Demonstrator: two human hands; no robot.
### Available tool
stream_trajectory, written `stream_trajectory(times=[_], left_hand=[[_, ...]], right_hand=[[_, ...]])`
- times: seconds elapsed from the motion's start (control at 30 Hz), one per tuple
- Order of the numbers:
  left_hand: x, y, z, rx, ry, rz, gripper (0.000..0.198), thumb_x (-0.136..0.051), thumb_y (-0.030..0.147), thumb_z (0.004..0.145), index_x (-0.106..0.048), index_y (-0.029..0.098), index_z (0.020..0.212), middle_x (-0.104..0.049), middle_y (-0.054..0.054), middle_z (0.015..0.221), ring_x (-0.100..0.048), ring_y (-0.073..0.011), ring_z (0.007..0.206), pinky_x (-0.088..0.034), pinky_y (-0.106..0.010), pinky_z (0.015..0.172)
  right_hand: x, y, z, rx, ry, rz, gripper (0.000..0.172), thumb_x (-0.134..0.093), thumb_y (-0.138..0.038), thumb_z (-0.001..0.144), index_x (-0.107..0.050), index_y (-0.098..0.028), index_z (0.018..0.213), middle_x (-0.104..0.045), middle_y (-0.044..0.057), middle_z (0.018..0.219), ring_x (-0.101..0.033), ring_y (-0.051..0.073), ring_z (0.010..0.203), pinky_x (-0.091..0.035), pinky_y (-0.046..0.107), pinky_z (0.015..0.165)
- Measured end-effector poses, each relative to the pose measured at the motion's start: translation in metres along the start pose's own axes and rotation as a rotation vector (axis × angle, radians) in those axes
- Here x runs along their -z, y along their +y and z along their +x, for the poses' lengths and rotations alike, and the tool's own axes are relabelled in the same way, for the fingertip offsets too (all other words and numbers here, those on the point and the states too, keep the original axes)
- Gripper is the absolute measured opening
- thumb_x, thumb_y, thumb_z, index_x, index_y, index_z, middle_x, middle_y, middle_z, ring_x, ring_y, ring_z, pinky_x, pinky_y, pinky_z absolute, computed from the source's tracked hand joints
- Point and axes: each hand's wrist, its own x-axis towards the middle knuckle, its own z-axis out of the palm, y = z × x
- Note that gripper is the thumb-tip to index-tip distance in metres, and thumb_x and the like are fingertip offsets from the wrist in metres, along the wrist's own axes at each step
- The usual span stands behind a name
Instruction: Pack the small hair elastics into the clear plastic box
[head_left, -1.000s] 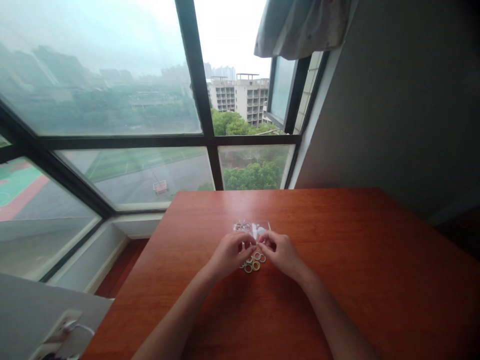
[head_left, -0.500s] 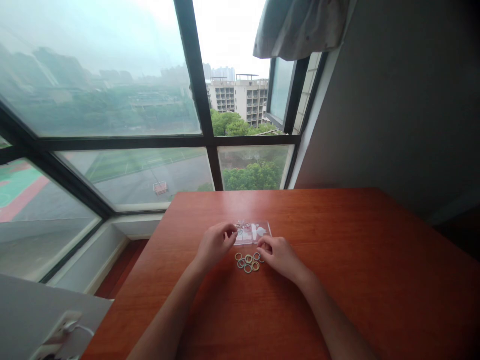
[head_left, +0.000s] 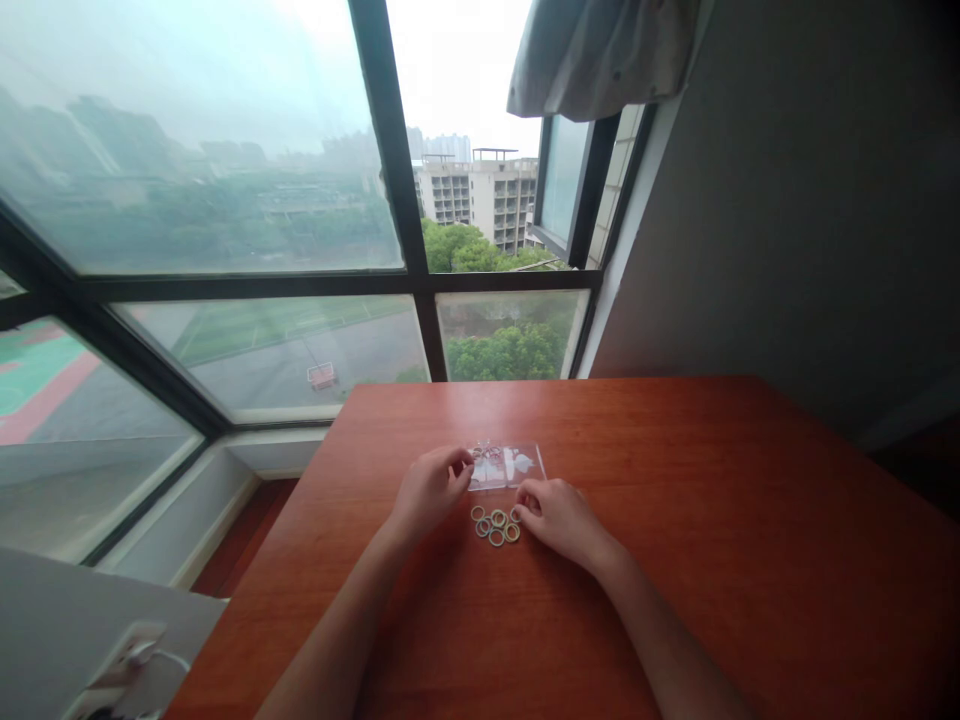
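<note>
A small clear plastic box (head_left: pixel 491 484) with its lid open lies on the table, and small pieces show in its left half. My left hand (head_left: pixel 436 487) is at the box's left edge, thumb and fingers curled closed around it. In front of the box several pale greenish rings (head_left: pixel 496 538) lie in a loose cluster. At the cluster's right side, my right hand (head_left: pixel 555 515) is closed, its fingertips on a ring (head_left: pixel 515 514) that they partly hide.
The reddish-brown wooden table (head_left: pixel 675 480) reaches to the window frame (head_left: pixel 300 288). A grey wall (head_left: pixel 765 240) stands at the right, a curtain (head_left: pixel 600 60) hangs above, and a socket with a plugged-in cable (head_left: pixel 142 655) is at the lower left.
My right hand has lowered slightly from the box's front edge to the rings, its fingertips now on the rightmost ring. My left hand has hardly moved.
</note>
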Motion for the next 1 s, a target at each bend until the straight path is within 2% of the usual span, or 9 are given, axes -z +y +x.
stream_trajectory(times=[0.2,0.33,0.47,0.8,1.0], left_hand=[[-0.003,0.01,-0.001,-0.064,-0.024,-0.107,0.014,-0.053,0.024,0.083,-0.065,0.017,0.082,-0.06,0.001,0.067,-0.048,-0.0099,0.058,-0.036,-0.02,0.058],[-0.006,0.025,-0.004,-0.123,-0.106,-0.193,0.016,-0.053,0.027,0.085,-0.065,0.016,0.081,-0.058,0.001,0.067,-0.046,-0.0092,0.058,-0.034,-0.019,0.055],[-0.01,0.035,-0.008,-0.174,-0.178,-0.255,0.016,-0.056,0.027,0.086,-0.066,0.016,0.082,-0.057,0.001,0.067,-0.043,-0.0087,0.058,-0.033,-0.019,0.054],[-0.014,0.035,-0.007,-0.142,-0.166,-0.307,0.011,-0.055,0.018,0.081,-0.064,0.014,0.077,-0.055,0.002,0.064,-0.042,-0.0074,0.056,-0.032,-0.017,0.053],[-0.009,0.027,-0.005,-0.12,-0.12,-0.23,0.01,-0.054,0.018,0.079,-0.062,0.015,0.074,-0.056,0.002,0.064,-0.043,-0.0083,0.057,-0.033,-0.019,0.054]], right_hand=[[-0.002,0.003,0.003,0.003,0.068,0.169,0.008,-0.058,-0.025,0.08,-0.065,-0.021,0.08,-0.062,-0.003,0.062,-0.053,0.012,0.058,-0.03,0.021,0.055],[-0.002,0.001,0.005,0.062,0.171,0.327,0.012,-0.056,-0.03,0.083,-0.064,-0.02,0.081,-0.055,-0.004,0.056,-0.049,0.011,0.053,-0.033,0.021,0.053],[0.001,-0.001,0.004,0.098,0.196,0.398,0.015,-0.056,-0.033,0.083,-0.063,-0.02,0.081,-0.052,-0.004,0.054,-0.046,0.011,0.05,-0.034,0.021,0.052],[0.0,-0.002,0.004,0.13,0.21,0.43,0.012,-0.058,-0.029,0.081,-0.064,-0.019,0.08,-0.051,-0.005,0.052,-0.045,0.01,0.048,-0.034,0.02,0.051],[0.002,-0.001,0.004,0.107,0.191,0.403,0.013,-0.057,-0.03,0.083,-0.064,-0.019,0.081,-0.054,-0.004,0.054,-0.047,0.01,0.05,-0.035,0.021,0.052]])
